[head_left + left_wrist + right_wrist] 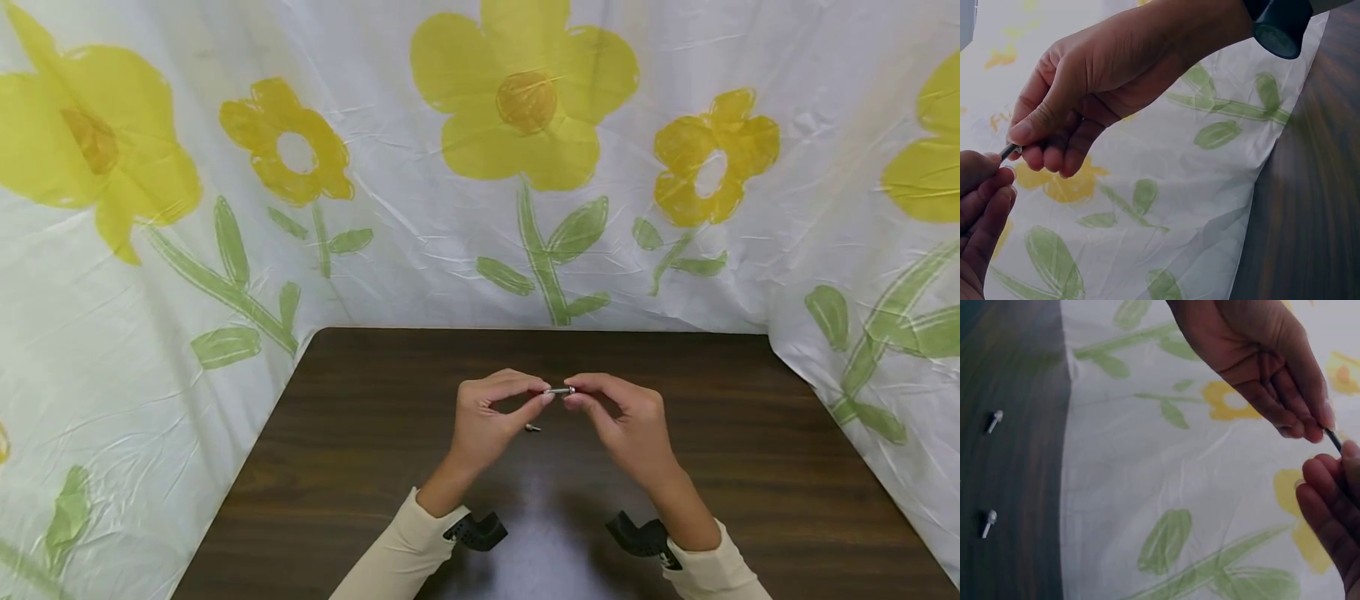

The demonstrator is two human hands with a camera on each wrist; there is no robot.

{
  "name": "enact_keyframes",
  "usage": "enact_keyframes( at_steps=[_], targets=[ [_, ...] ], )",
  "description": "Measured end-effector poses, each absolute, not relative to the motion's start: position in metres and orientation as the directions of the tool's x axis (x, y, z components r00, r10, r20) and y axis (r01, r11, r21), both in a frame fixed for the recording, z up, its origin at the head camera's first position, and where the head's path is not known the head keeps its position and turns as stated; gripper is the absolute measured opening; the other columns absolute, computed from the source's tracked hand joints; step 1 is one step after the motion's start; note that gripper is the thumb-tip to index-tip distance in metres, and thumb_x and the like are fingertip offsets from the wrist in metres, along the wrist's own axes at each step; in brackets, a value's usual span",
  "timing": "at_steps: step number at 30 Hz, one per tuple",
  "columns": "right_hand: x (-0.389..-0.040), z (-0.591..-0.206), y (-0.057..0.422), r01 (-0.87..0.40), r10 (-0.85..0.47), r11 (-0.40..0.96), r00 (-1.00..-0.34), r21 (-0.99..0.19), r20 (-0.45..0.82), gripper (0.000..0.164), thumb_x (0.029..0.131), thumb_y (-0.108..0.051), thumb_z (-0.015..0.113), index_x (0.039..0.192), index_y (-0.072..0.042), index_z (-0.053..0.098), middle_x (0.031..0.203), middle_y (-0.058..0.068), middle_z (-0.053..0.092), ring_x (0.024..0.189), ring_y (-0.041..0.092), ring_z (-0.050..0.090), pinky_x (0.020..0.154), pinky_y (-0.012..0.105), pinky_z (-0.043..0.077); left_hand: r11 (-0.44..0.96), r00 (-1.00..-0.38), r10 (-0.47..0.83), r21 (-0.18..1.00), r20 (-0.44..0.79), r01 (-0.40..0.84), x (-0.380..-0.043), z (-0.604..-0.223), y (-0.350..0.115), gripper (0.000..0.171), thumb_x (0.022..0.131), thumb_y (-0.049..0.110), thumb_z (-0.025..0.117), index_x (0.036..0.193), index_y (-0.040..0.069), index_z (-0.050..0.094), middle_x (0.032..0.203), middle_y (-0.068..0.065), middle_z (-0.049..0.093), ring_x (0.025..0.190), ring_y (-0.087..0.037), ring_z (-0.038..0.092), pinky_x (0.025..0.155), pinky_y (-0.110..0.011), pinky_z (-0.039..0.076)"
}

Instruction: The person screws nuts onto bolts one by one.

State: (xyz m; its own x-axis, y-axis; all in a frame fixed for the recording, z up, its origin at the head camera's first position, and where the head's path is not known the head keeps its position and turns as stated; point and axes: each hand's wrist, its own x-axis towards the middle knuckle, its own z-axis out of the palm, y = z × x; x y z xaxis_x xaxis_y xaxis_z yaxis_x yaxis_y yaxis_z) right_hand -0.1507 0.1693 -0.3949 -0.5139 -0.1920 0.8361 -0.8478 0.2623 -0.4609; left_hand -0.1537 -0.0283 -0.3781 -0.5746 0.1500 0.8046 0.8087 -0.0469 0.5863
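— Judging grip: where is the bolt [559, 391] best held?
— By its ends, as pinched by left hand [487, 417] and right hand [636, 427] fingers, above table [360, 433], short of far edge; likely light, stiff, slippery.

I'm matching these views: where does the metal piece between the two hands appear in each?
Head: metal piece right of centre, below mid-height, between left hand and right hand.
Left wrist: metal piece near the left edge, about mid-height.
Right wrist: metal piece near the right edge, about mid-height.
Shared landmark: brown tabletop, under the hands in head, at right in left wrist, at left in right wrist.
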Motion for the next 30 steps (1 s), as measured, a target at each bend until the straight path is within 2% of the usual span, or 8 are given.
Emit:
enact_keyframes(
  at_steps=[4, 6, 9, 12, 17, 24, 27, 30],
  targets=[
    [-0.152, -0.394, 0.168, -0.862, -0.184, 0.235, -0.493, -0.449, 0.85, 0.039, 0.068, 0.024, 0.078, 0.101, 0.004, 0.074, 0.088, 0.011, 0.076, 0.076, 0.014, 0.074, 0.074, 0.018, 0.057, -0.067, -0.581, 0.151, 0.595, 0.8, 0.801, -0.155, -0.377, -0.03, 0.014, 0.076, -0.018, 0.079, 0.086, -0.008, 0.075, 0.081, -0.018, 0.074, 0.076, -0.023, 0.071, 0.066, -0.041, 0.06],
    [-0.153, -0.394, 0.168, -0.857, -0.191, 0.238, -0.502, -0.456, 0.843, 0.035, 0.07, 0.021, 0.079, 0.1, 0.002, 0.075, 0.087, 0.009, 0.076, 0.075, 0.013, 0.073, 0.073, 0.018, 0.057, -0.071, -0.571, 0.158, 0.586, 0.806, 0.807, -0.157, -0.378, -0.031, 0.014, 0.077, -0.017, 0.079, 0.086, -0.007, 0.076, 0.082, -0.017, 0.074, 0.077, -0.022, 0.071, 0.067, -0.042, 0.06],
    [-0.153, -0.393, 0.169, -0.83, -0.217, 0.26, -0.549, -0.494, 0.807, 0.022, 0.082, 0.011, 0.077, 0.097, -0.005, 0.075, 0.083, 0.002, 0.074, 0.072, 0.011, 0.071, 0.069, 0.018, 0.056, -0.074, -0.557, 0.172, 0.575, 0.812, 0.815, -0.158, -0.378, -0.032, 0.015, 0.076, -0.017, 0.08, 0.087, -0.007, 0.076, 0.082, -0.017, 0.074, 0.078, -0.022, 0.071, 0.069, -0.042, 0.06],
    [-0.152, -0.392, 0.168, -0.784, -0.23, 0.289, -0.613, -0.549, 0.755, 0.017, 0.092, 0.005, 0.071, 0.088, -0.012, 0.072, 0.076, -0.004, 0.069, 0.067, 0.009, 0.065, 0.063, 0.018, 0.053, -0.073, -0.543, 0.187, 0.562, 0.819, 0.824, -0.158, -0.376, -0.033, 0.018, 0.073, -0.019, 0.08, 0.086, -0.007, 0.076, 0.081, -0.017, 0.074, 0.078, -0.023, 0.072, 0.07, -0.042, 0.061],
    [-0.151, -0.392, 0.161, -0.726, -0.198, 0.306, -0.681, -0.616, 0.705, 0.037, 0.099, 0.003, 0.06, 0.069, -0.019, 0.06, 0.061, -0.006, 0.057, 0.054, 0.006, 0.05, 0.05, 0.021, 0.043, -0.073, -0.526, 0.206, 0.549, 0.825, 0.832, -0.158, -0.374, -0.035, 0.02, 0.071, -0.021, 0.08, 0.085, -0.007, 0.075, 0.081, -0.017, 0.074, 0.078, -0.024, 0.072, 0.072, -0.037, 0.061],
    [-0.148, -0.388, 0.157, -0.58, -0.153, 0.279, -0.814, -0.765, 0.561, 0.059, 0.109, -0.01, 0.045, 0.052, -0.017, 0.056, 0.047, -0.007, 0.05, 0.04, 0.012, 0.045, 0.038, 0.026, 0.036, -0.084, -0.534, 0.207, 0.559, 0.82, 0.825, -0.159, -0.376, -0.037, 0.02, 0.072, -0.02, 0.08, 0.086, -0.007, 0.075, 0.082, -0.018, 0.074, 0.078, -0.024, 0.072, 0.067, -0.046, 0.06],
    [-0.15, -0.388, 0.16, -0.564, -0.137, 0.283, -0.824, -0.776, 0.55, 0.057, 0.11, -0.008, 0.04, 0.058, -0.013, 0.062, 0.051, -0.003, 0.056, 0.046, 0.014, 0.052, 0.043, 0.025, 0.04, -0.085, -0.55, 0.193, 0.572, 0.813, 0.816, -0.16, -0.378, -0.038, 0.02, 0.073, -0.019, 0.08, 0.087, -0.006, 0.075, 0.082, -0.016, 0.074, 0.078, -0.022, 0.072, 0.07, -0.04, 0.061],
    [-0.152, -0.39, 0.164, -0.635, -0.151, 0.277, -0.77, -0.721, 0.62, 0.027, 0.1, 0.004, 0.058, 0.079, -0.009, 0.071, 0.066, 0.001, 0.067, 0.06, 0.014, 0.063, 0.056, 0.021, 0.049, -0.092, -0.567, 0.182, 0.588, 0.803, 0.804, -0.162, -0.379, -0.041, 0.019, 0.074, -0.019, 0.08, 0.087, -0.006, 0.076, 0.083, -0.016, 0.074, 0.078, -0.022, 0.072, 0.073, -0.035, 0.061]
  ],
)
